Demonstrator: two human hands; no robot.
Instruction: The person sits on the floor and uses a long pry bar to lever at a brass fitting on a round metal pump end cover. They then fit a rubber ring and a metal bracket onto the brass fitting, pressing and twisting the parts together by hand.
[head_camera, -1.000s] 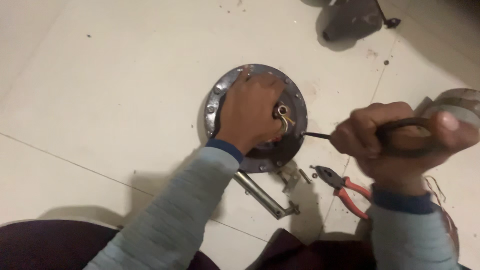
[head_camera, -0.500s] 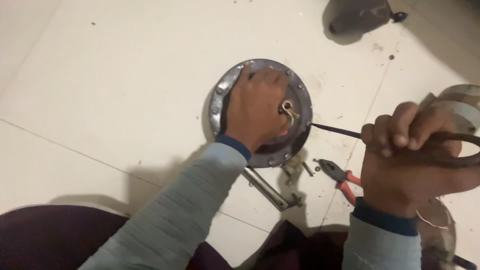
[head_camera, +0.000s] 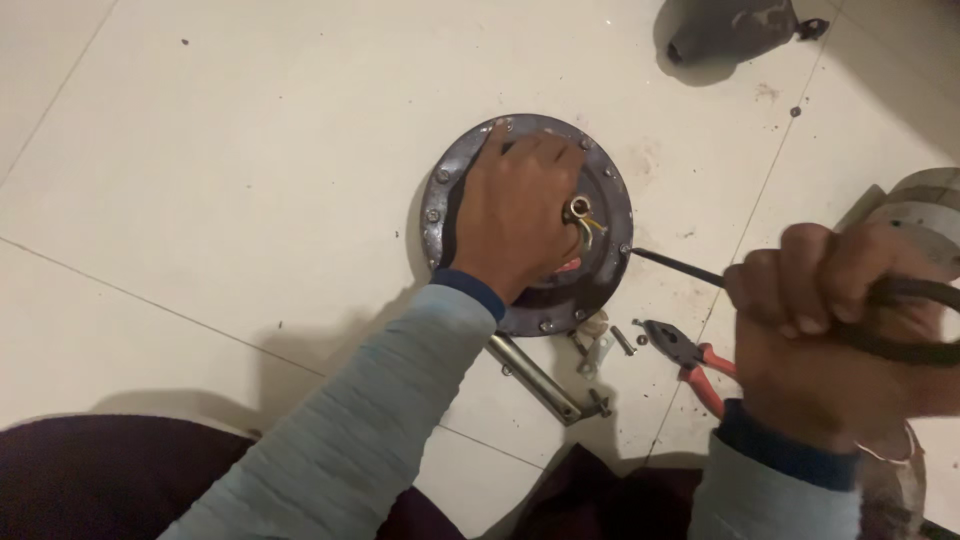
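- Floor (head_camera: 200, 150): pale tiles with thin grout lines, one running slantwise from the left edge toward the bottom centre; small dark specks are scattered over the tiles
- Dark cloth (head_camera: 110, 480): a maroon fold at the bottom left corner, lying beneath the left sleeve
- Left sleeve (head_camera: 350, 440): light blue ribbed fabric with a darker blue cuff, rising from the bottom edge toward the disc
- Left hand (head_camera: 515, 215): laid palm down on the disc, fingers spread and pressed flat against the metal; it grips nothing but bears on the plate, covering its left and middle part
- Metal disc (head_camera: 605, 190): a round, dark, worn plate flat on the floor at picture centre, with bolt heads around its rim; a short hub with coloured wires shows just beside the thumb
- Steel rod (head_camera: 535, 378): lies on the floor just below the disc, slanting down to the right
- Loose bolts (head_camera: 622, 340): small hardware and a bent bracket near the rod's end
- Pliers (head_camera: 690, 360): red handles, jaws pointing up and left, between disc and right hand
- Black cable (head_camera: 680, 265): runs from the disc's right edge into the right fist
- Right hand (head_camera: 835, 330): closed tight around the black cable, knuckles toward the camera
- Dark grey object (head_camera: 730, 28): at the top edge, well apart from the disc
- Round metal part (head_camera: 925, 205): behind the right hand, partly hidden
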